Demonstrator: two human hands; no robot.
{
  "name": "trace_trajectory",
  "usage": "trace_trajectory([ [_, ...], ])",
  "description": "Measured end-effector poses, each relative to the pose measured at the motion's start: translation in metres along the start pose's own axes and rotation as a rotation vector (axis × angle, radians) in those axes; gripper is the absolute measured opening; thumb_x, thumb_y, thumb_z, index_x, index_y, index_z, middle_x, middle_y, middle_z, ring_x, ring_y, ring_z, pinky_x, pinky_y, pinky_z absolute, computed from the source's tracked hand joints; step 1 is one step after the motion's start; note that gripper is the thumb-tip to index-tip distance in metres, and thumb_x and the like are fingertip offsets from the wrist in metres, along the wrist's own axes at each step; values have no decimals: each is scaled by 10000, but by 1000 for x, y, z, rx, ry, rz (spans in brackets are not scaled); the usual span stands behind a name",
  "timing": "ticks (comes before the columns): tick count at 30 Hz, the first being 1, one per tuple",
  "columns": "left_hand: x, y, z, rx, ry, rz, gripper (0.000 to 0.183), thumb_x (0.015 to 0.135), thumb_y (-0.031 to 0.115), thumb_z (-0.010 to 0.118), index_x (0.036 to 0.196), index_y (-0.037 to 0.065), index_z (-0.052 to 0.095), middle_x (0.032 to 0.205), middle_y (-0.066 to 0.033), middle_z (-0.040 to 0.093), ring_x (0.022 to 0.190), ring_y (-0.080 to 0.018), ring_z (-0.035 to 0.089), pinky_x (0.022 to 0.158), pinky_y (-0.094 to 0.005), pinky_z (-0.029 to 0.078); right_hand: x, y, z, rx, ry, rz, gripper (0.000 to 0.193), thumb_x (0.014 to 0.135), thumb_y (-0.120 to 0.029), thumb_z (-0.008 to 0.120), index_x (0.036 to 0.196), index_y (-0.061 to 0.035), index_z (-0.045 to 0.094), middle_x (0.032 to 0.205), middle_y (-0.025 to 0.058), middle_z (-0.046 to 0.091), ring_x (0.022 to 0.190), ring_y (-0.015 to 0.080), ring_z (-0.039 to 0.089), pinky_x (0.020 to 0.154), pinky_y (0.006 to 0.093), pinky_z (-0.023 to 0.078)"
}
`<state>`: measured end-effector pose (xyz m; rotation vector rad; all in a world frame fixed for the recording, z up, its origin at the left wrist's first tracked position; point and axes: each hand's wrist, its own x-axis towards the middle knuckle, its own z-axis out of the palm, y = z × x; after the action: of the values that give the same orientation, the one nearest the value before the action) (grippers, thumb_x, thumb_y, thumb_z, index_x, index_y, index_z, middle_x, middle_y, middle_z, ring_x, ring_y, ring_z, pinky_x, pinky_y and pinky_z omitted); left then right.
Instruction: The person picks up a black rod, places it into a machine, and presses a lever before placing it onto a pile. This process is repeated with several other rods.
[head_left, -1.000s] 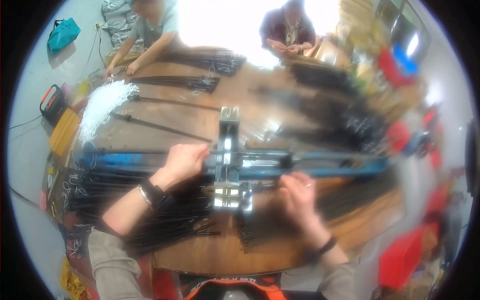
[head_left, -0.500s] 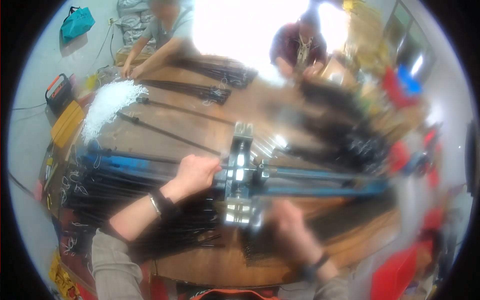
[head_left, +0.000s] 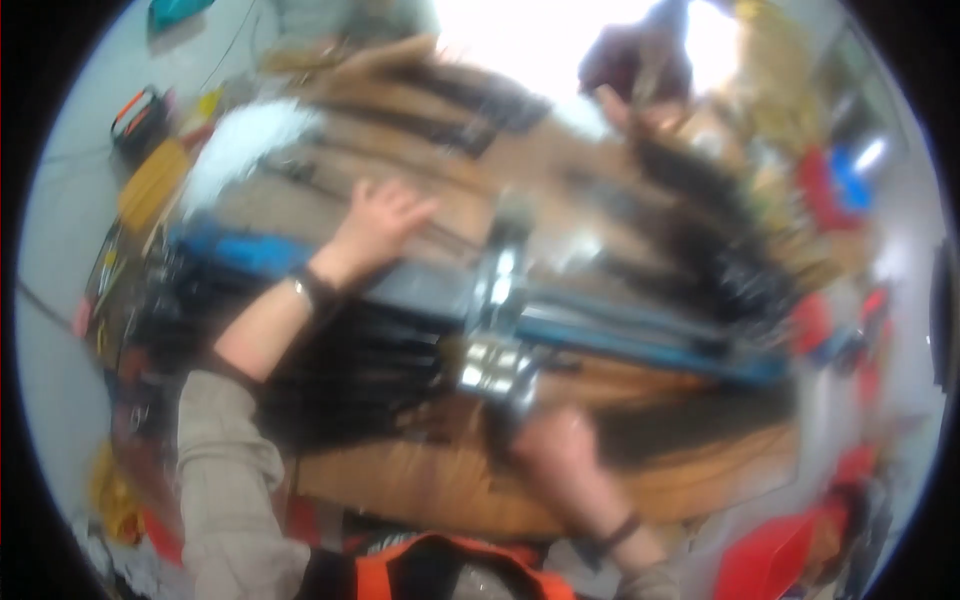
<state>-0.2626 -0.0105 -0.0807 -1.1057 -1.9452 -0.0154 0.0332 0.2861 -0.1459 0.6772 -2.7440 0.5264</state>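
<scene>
My left hand (head_left: 380, 225) is open, its fingers spread, above thin dark rods (head_left: 450, 240) left of a shiny metal clamp-like fixture (head_left: 500, 280). I see nothing held in it. The fixture stands across a long blue rail (head_left: 640, 340), with a bright metal block (head_left: 490, 365) at its near end. My right hand (head_left: 560, 440) is right beside that near end, close to a dark part. Motion smears its fingers, so I cannot tell whether it grips anything.
Many long black rods (head_left: 340, 370) lie bundled left of the fixture. A white heap (head_left: 250, 145) sits at the far left. More dark bundles (head_left: 740, 270) lie at the right. Two people work across the table (head_left: 420, 475). A red bin (head_left: 770, 550) stands lower right.
My left hand has moved up and away from the fixture, its fingers going from closed to spread. My right hand stays near the fixture's near end. The whole view has shifted and blurred.
</scene>
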Motion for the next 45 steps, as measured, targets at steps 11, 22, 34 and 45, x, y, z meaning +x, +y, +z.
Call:
trace_trajectory([
  [11, -117, 59, -114, -268, -673, -354, 282, 844, 275, 699, 1060, 112, 616, 987, -77, 582, 961, -264, 543, 788, -390, 420, 23, -8, 1, 224, 69, 105, 162, 758, -64, 760, 898, -37, 682, 787, 113, 559, 741, 304, 541, 642, 411, 448],
  [22, -102, 49, -100, -227, -627, -287, 283, 781, 292, 723, 953, 107, 596, 934, -59, 570, 905, -260, 546, 746, -381, 432, 28, -32, -12, 316, 106, 68, 135, 792, -37, 721, 923, -22, 692, 831, 149, 629, 774, 326, 593, 695, 414, 491],
  [34, -66, 96, -125, -649, -592, -36, 99, 880, 261, 621, 890, 166, 590, 626, -73, 536, 548, -284, 576, 450, -421, 467, 26, -31, -1, 195, -224, 259, 193, 890, -253, 667, 961, -90, 743, 894, 148, 699, 824, 331, 676, 731, 415, 551],
  [45, -19, 162, -135, -766, -764, 0, 185, 925, 301, 557, 1042, 157, 559, 712, -133, 622, 602, -323, 639, 499, -416, 508, 5, -32, -5, 226, 39, 234, 185, 839, -129, 715, 1013, -68, 729, 859, 142, 686, 793, 304, 658, 671, 399, 533],
])
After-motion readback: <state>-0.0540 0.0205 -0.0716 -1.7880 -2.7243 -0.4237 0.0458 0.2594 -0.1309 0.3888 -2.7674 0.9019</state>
